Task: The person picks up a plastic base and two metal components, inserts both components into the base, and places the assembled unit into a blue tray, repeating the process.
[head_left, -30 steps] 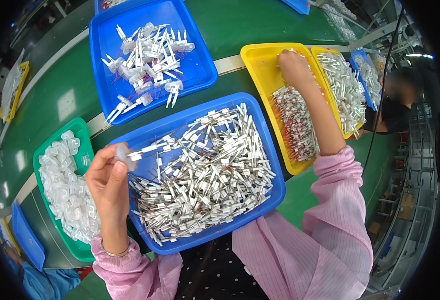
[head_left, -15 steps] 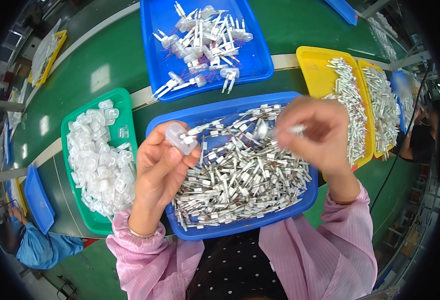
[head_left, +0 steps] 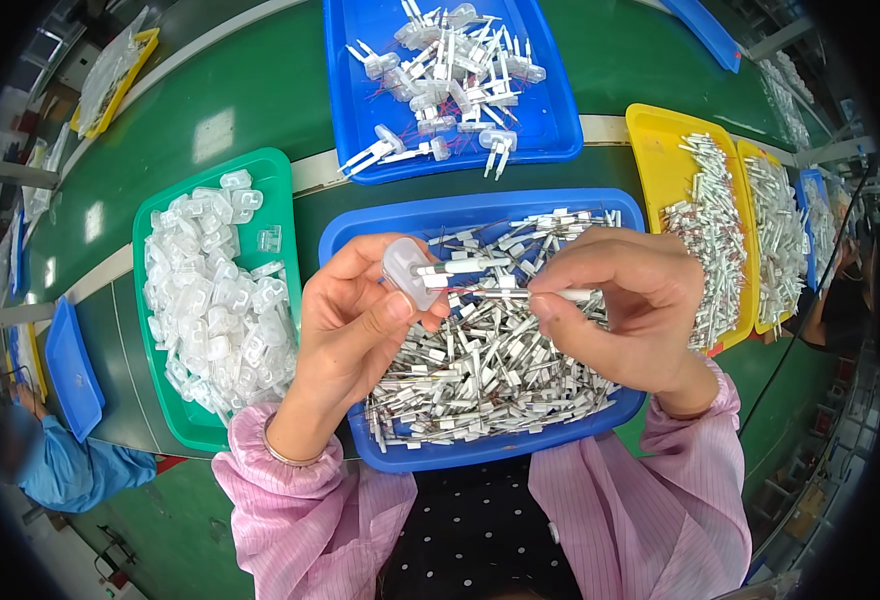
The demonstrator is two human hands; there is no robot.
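My left hand is closed round a translucent plastic cap, thumb on its near edge. A white rod-shaped part projects from the cap toward the right. Between thumb and forefinger of my right hand is a second slim white rod, lying almost level. Its left end reaches close to the cap, just below the first rod; whether it touches is unclear. Both hands are above a blue tray heaped with similar white rods with thin leads.
A green tray of clear caps stands to the left. Beyond, another blue tray holds caps fitted with white rods and red wires. Two yellow trays of white rods stand at right. A person in blue is at far left.
My right hand has brought its white rod leftward to the cap. The cap has turned, so its rod now points right. The whole view has shifted slightly.
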